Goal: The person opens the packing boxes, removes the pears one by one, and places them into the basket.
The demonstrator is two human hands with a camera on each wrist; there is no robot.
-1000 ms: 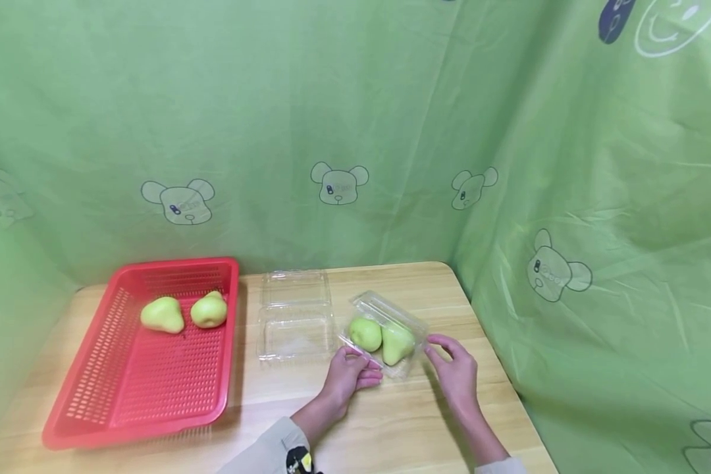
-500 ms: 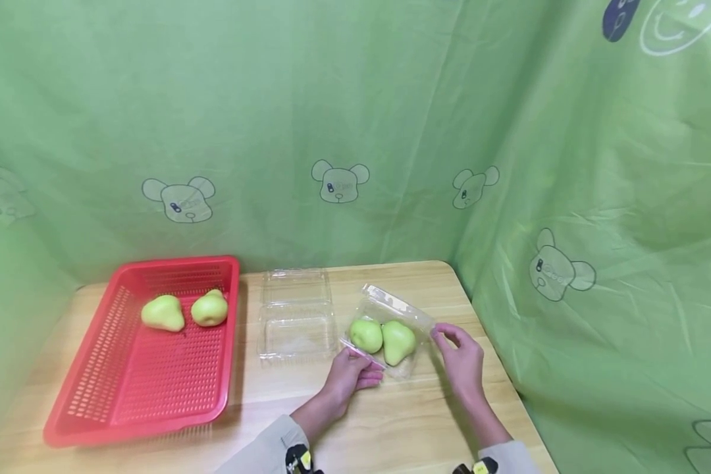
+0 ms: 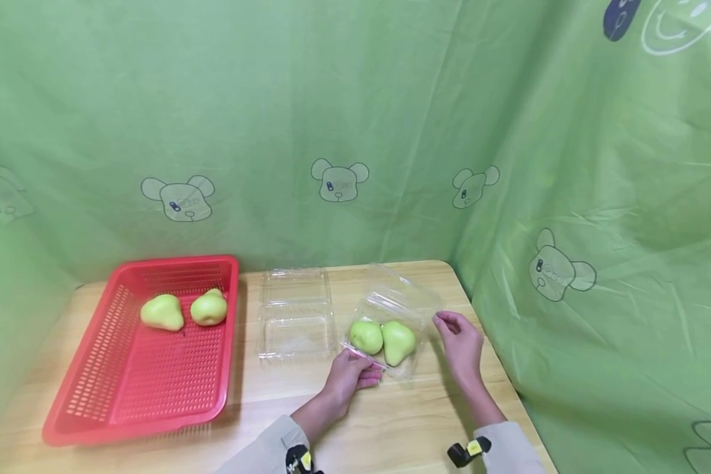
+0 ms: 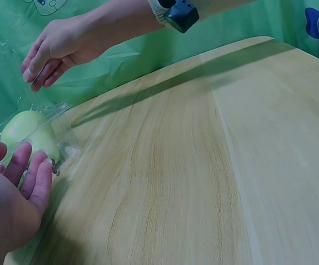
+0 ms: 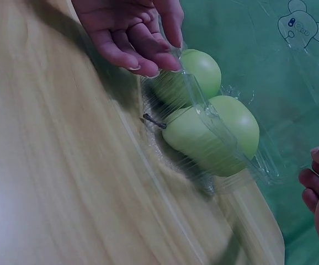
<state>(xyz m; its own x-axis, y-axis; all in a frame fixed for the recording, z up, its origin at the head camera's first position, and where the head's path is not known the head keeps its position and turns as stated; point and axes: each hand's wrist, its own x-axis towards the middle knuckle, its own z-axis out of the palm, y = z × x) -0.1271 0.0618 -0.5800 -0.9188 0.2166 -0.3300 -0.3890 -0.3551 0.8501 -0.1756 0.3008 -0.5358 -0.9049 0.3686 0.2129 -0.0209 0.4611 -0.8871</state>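
Observation:
Two green pears [image 3: 399,343] lie side by side in a clear plastic clamshell box [image 3: 404,374] on the table. Its see-through lid [image 3: 405,284] is raised and leans back. At the box's front left edge, my left hand [image 3: 345,378] pinches the rim between thumb and fingers. My right hand [image 3: 461,345] pinches the right side of the lid with its fingertips. In the right wrist view, a dark stem shows on the nearer pear [image 5: 192,135], and the left hand [image 5: 140,33] is at the rim. The box partly hides my left fingertips in the left wrist view.
A red plastic basket [image 3: 230,368] at the left holds two more pears [image 3: 162,313]. Between basket and hands lies a second clear clamshell box [image 3: 296,336], opened flat. Green printed curtains [image 3: 261,131] hang behind the wooden table [image 3: 415,434] and at both sides.
The box's lid has swung up and back from over the pears. My right hand has moved slightly up and to the right with it, while my left hand stays at the rim.

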